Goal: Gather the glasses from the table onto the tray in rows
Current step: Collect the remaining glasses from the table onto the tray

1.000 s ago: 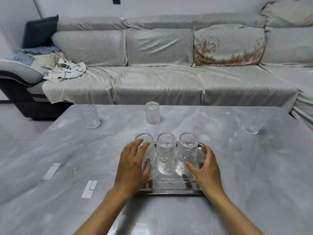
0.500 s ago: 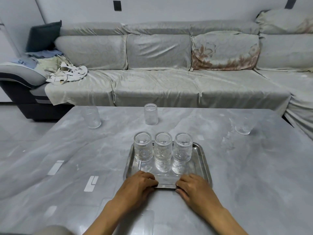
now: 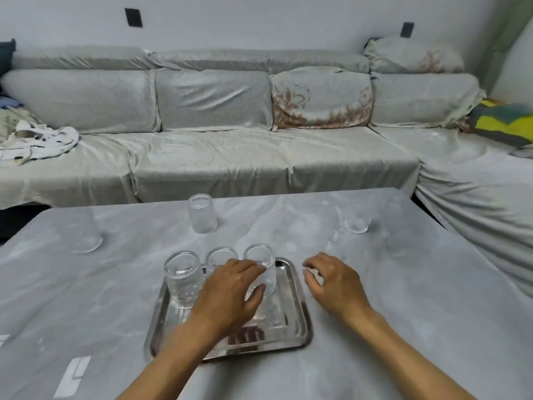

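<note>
Left hand (image 3: 230,293) wraps the rightmost glass (image 3: 261,269) of three rowed on the tray (image 3: 297,319); right hand (image 3: 331,284) hovers open and empty at 3 o'clock of it. Three glasses wait on the table (image 3: 403,313) at 10, 12 and 2 o'clock. Crowded neighbours could be knocked over, I judge.

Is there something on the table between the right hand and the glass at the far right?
Nothing visible stands between them. The right hand hovers open beside the tray, and only bare table lies between it and the far right glass.
</note>
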{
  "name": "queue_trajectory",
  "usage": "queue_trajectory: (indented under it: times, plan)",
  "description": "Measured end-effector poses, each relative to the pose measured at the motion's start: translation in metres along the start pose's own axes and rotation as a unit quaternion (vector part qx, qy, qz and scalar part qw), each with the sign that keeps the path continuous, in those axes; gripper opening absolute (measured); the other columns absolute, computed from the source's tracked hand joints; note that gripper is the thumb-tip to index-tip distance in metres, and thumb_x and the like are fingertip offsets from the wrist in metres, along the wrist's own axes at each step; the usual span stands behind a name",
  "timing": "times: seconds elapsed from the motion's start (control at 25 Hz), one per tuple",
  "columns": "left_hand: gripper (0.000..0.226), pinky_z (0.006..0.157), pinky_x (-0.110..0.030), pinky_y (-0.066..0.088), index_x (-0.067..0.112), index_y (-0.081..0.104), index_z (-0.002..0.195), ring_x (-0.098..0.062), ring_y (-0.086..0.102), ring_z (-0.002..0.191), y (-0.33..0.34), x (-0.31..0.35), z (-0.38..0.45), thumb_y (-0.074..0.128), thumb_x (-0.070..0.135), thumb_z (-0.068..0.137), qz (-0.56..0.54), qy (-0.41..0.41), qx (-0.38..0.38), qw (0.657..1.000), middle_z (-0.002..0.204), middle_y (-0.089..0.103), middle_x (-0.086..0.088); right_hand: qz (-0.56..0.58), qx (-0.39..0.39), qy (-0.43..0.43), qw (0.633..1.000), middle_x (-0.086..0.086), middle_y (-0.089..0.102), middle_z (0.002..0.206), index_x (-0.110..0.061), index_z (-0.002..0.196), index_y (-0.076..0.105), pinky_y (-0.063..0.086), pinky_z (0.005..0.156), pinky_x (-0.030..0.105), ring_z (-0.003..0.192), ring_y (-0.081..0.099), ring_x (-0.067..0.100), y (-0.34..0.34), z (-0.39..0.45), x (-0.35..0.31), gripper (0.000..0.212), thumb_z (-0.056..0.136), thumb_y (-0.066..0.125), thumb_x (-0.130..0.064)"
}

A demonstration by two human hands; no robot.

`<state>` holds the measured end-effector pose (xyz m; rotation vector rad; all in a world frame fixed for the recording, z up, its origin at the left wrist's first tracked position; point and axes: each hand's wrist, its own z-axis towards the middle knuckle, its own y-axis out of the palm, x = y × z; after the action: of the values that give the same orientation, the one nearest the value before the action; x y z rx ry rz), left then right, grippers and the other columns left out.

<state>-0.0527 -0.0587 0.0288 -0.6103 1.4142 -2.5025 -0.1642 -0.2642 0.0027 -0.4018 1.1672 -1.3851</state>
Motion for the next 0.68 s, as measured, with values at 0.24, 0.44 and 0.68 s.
queue_trajectory:
  times: [0.24, 0.44, 0.68]
  plan:
    - [0.043, 0.1, -0.036, 0.041, 0.023, 0.056, 0.131, -0.018, 0.052, 0.121, 0.042, 0.013, 0.081, 0.06, 0.035, 0.09, -0.032, -0.086, 0.009, 0.996, 0.135, 0.058, 0.005, -0.1, -0.019, 0.195, 0.976, 0.0, 0.032, 0.154, -0.019, 0.144, 0.029, 0.049, 0.087, 0.043, 0.119, 0.05, 0.034, -0.034, 0.089, 0.118, 0.066, 0.084, 0.057, -0.021]
    - [0.041, 0.096, -0.026, 0.041, 0.025, 0.059, 0.126, -0.013, 0.049, 0.119, 0.056, 0.008, 0.072, 0.064, 0.02, 0.085, -0.073, -0.096, 0.02, 0.993, 0.133, 0.057, 0.008, -0.128, -0.1, 0.229, 0.96, 0.004, 0.022, 0.159, -0.02, 0.151, 0.012, 0.046, 0.093, 0.044, 0.125, 0.045, 0.037, -0.014, 0.126, 0.157, 0.079, 0.085, 0.055, -0.016]
    - [0.03, 0.087, -0.013, 0.036, 0.022, 0.067, 0.106, -0.01, 0.056, 0.103, 0.036, 0.007, 0.058, 0.07, 0.008, 0.079, -0.094, -0.111, 0.098, 0.985, 0.112, 0.065, 0.008, -0.045, 0.06, 0.194, 0.978, 0.013, 0.068, 0.097, -0.008, 0.086, 0.063, 0.042, 0.067, 0.035, 0.084, 0.062, 0.034, -0.02, 0.117, 0.139, 0.012, 0.09, 0.063, -0.02]
